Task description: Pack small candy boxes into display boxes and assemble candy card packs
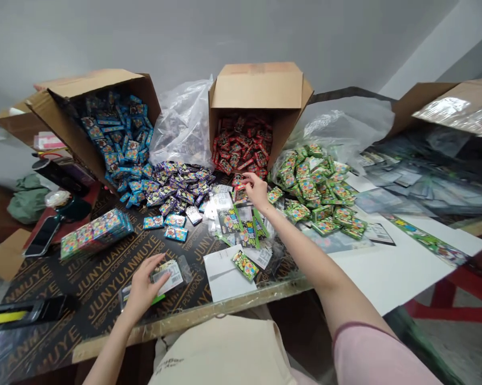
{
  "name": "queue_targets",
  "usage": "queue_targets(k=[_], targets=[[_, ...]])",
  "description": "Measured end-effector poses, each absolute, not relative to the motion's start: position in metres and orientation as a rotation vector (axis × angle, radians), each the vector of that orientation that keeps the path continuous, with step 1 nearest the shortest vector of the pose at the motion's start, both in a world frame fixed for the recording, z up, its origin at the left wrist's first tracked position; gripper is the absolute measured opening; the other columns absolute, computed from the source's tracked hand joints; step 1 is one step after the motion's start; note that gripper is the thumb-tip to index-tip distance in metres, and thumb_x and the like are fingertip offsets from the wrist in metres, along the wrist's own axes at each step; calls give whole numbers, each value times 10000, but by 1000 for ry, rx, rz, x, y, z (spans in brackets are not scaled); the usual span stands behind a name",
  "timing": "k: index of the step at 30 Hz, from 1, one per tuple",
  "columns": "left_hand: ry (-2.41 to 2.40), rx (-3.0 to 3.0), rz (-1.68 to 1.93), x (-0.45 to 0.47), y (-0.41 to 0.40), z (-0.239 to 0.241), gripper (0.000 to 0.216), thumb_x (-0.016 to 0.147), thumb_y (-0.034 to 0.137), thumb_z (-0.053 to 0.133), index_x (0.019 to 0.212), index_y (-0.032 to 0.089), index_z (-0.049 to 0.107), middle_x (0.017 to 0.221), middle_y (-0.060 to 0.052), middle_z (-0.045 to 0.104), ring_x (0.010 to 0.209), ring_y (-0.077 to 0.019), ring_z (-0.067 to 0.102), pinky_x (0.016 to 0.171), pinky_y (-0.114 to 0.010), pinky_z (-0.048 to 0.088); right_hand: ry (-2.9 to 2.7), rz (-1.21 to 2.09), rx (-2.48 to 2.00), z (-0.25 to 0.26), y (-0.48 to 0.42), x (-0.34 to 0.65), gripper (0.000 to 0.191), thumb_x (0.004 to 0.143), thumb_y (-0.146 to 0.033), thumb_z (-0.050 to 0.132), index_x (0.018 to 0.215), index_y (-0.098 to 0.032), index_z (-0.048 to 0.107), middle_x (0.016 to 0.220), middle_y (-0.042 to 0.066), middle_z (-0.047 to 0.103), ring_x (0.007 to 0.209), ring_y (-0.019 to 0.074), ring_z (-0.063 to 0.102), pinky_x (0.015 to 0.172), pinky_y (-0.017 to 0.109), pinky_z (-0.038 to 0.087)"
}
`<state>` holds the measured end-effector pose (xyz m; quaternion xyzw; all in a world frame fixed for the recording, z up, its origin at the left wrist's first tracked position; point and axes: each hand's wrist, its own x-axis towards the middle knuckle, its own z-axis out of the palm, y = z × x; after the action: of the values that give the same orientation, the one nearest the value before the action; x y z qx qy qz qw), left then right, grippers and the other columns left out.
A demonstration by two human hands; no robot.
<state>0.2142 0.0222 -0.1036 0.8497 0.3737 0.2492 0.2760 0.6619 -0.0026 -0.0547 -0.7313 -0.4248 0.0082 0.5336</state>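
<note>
My right hand (257, 191) reaches to the front of the red pile, its fingertips closed on a small red packet (240, 191). My left hand (144, 283) lies near the table's front edge with thumb and fingers apart, touching a clear plastic sleeve with a printed white card (172, 275). Between the hands, a green packet (245, 265) rests on a white paper sheet (225, 275). Beyond it are several loose clear sleeves with green-and-black cards (245, 224). Three blue packets (176, 233) lie apart from the piles.
Tipped cartons hold blue packets (123, 133) and red packets (245, 141). Purple packets (180, 184) and green packets (313, 179) are heaped between and beside them. A packed row of packets (96, 235), a phone (43, 235) and a black-and-yellow tool (24, 314) sit left. Plastic sleeves (421, 176) fill the right.
</note>
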Motion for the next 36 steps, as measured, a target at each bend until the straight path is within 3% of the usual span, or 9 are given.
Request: queue_targets(k=[4,7,10,13,17,22,26,30,36], targets=[[913,2107,717,247,9,-86,570,798,451,673,1303,214,558,1276,-122,618,1125,-259,620,988,-452,483,-944,510,-1460,-48,-20,583,401,659,-197,490,1028,-162,645,769,32,702,581,158,632,535,296,553],[862,2029,747,270,-5,-75,826,677,454,784,1398,207,465,1389,-139,537,1158,-270,593,1007,-446,457,-927,936,-1294,-48,-35,526,380,638,-212,545,1000,-167,652,763,26,704,565,145,628,496,275,546],[887,1823,735,283,-14,-69,499,731,493,715,1095,152,688,1061,-95,711,923,-228,652,877,-375,502,-969,1133,-1202,-50,-51,489,350,721,-289,585,1050,-185,642,867,58,715,732,190,683,618,343,587],[915,1412,662,284,-17,-70,430,722,560,684,727,131,709,666,-32,680,623,-156,600,655,-284,487,-1243,947,-1202,-52,-67,471,575,739,-442,684,1259,-234,556,1252,114,619,1151,274,599,916,479,526],[878,1183,611,276,-18,-76,437,648,551,754,683,118,700,621,-24,662,558,-125,565,613,-253,458,-1771,554,-1241,-58,-83,459,911,605,-479,832,1398,-259,443,1485,138,399,1390,343,344,1124,564,284],[840,1681,482,244,-8,-82,541,797,602,592,1056,143,716,968,-99,726,880,-235,656,848,-372,498,-1838,272,-1263,-69,-89,453,719,709,-341,749,1362,-254,458,1245,110,583,1159,292,542,996,487,424],[966,2404,327,207,10,-98,932,591,514,814,1401,204,475,1381,-160,533,1273,-346,471,1106,-540,280,-1875,189,-1265,-82,-89,459,788,727,-381,745,1415,-243,387,1261,117,588,1122,293,570,948,459,459],[999,2595,217,192,14,-112,999,588,393,813,1458,177,373,1281,-159,580,1204,-327,518,1106,-536,276,-1938,147,-1311,-96,-87,458,763,782,-485,700,1429,-234,383,1273,127,592,1140,307,569,961,473,452],[801,2613,435,195,5,-102,1050,636,324,749,1520,194,197,1322,-119,566,1207,-288,529,1150,-521,229,-2114,324,-1246,-95,-88,446,766,781,-383,709,1438,-201,361,1323,143,562,1195,295,531,998,474,425]])
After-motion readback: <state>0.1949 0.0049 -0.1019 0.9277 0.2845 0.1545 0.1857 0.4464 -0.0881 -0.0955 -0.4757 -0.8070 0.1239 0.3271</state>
